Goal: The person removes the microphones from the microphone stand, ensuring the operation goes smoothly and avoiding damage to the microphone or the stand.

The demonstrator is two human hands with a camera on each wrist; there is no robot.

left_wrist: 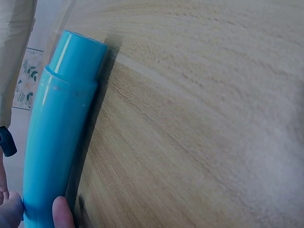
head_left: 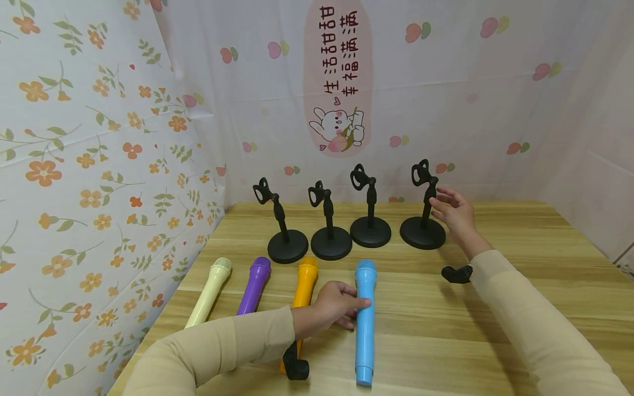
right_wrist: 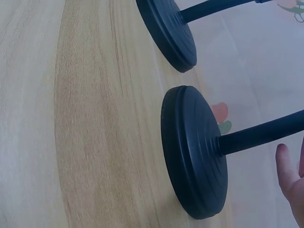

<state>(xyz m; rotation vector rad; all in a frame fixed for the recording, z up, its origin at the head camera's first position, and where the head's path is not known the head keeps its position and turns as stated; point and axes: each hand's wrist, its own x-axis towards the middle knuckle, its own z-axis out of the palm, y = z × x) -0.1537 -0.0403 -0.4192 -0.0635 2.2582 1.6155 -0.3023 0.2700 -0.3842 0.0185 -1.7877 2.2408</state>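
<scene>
My left hand (head_left: 337, 305) holds a light blue microphone (head_left: 365, 341) that lies on the table, the thumb across its body. The left wrist view shows this microphone (left_wrist: 59, 123) with fingertips on both sides of its handle. My right hand (head_left: 455, 214) is at the pole of the rightmost black microphone stand (head_left: 422, 234), fingers spread and loosely bent. In the right wrist view a fingertip (right_wrist: 282, 154) is just off the pole of that stand (right_wrist: 204, 156); whether other fingers touch it is hidden. The stand's clip (head_left: 423, 173) holds nothing.
Three more black stands (head_left: 370, 232) (head_left: 331, 243) (head_left: 288, 246) stand in a row to the left. Orange (head_left: 306, 280), purple (head_left: 254, 289) and pale yellow (head_left: 208, 294) microphones lie left of the blue one. A patterned cloth wall (head_left: 277, 110) borders the wooden table (head_left: 411, 330).
</scene>
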